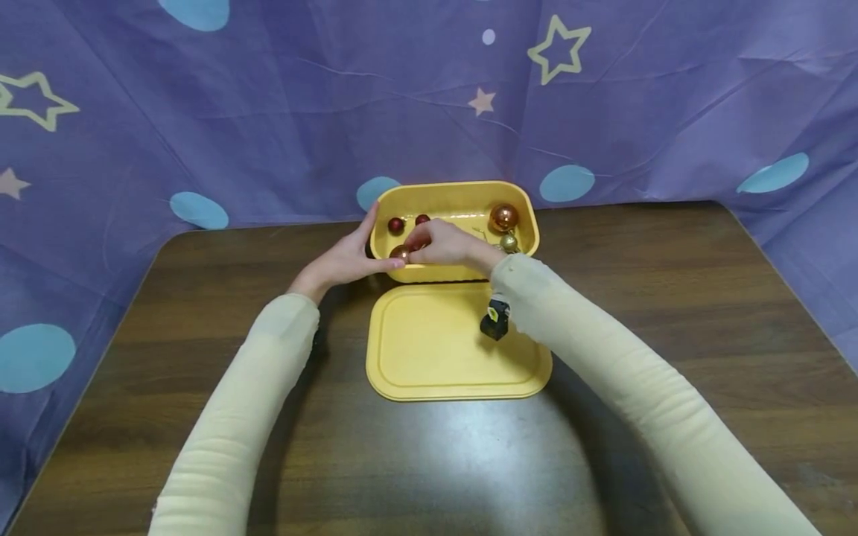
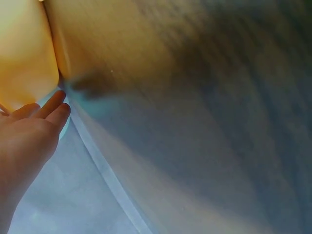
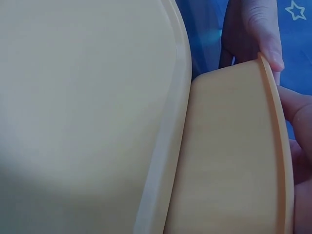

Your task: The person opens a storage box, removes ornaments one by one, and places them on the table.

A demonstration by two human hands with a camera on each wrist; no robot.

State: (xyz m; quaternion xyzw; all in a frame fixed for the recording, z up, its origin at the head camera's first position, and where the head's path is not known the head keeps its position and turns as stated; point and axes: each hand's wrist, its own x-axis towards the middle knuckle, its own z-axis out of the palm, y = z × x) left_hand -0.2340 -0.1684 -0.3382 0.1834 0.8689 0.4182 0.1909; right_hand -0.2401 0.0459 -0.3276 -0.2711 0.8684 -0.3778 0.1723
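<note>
In the head view, a yellow box (image 1: 462, 274) holds red balls (image 1: 396, 225), a large copper ball (image 1: 503, 217) and a gold ball (image 1: 509, 243). My left hand (image 1: 345, 258) grips the box's near left corner, thumb over the front rim and fingers along the left side. My right hand (image 1: 445, 243) reaches inside, its fingers curled at another copper ball (image 1: 400, 253) in that corner; the palm side is hidden. The left wrist view shows the left hand (image 2: 29, 136) against the box (image 2: 29, 58). Both hands appear at the rim (image 3: 280, 136) in the right wrist view.
A yellow lid (image 1: 429, 342) lies flat on the wooden table (image 1: 322, 447), just in front of the box. A small black object (image 1: 494, 318) shows over the lid beside the right sleeve. A purple patterned cloth (image 1: 268, 112) hangs behind the table.
</note>
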